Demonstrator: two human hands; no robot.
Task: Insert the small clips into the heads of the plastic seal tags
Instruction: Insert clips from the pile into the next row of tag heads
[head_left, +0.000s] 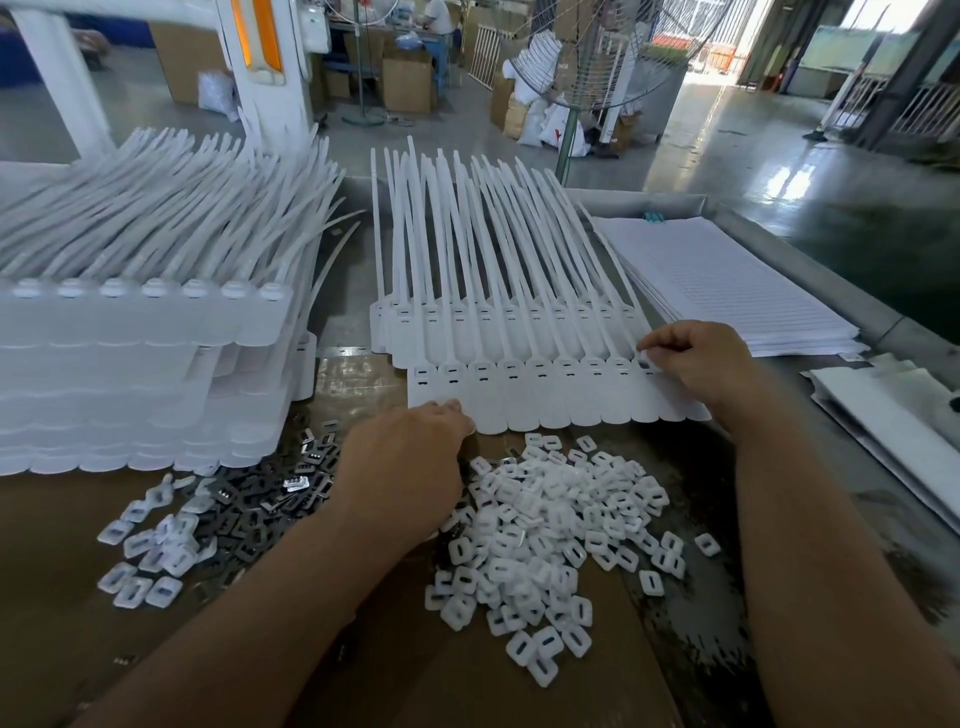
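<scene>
A joined row of white plastic seal tags (545, 397) lies flat in front of me, heads toward the far side, tails fanning away. My right hand (701, 364) pinches a small white clip at the head of the rightmost tag. My left hand (410, 467) rests with its fingertips on the lower edge of the row near its left end; I cannot tell whether it holds anything. A heap of small white clips (556, 540) lies just below the row. Dark metal clips (270, 493) lie scattered to the left of my left hand.
A tall stack of white seal tags (130, 364) fills the left. More tag rows (493, 317) lie behind the front row. Lined paper sheets (727, 286) sit at the right, white sheets (883, 415) further right. A fan stand (566, 140) rises beyond the table.
</scene>
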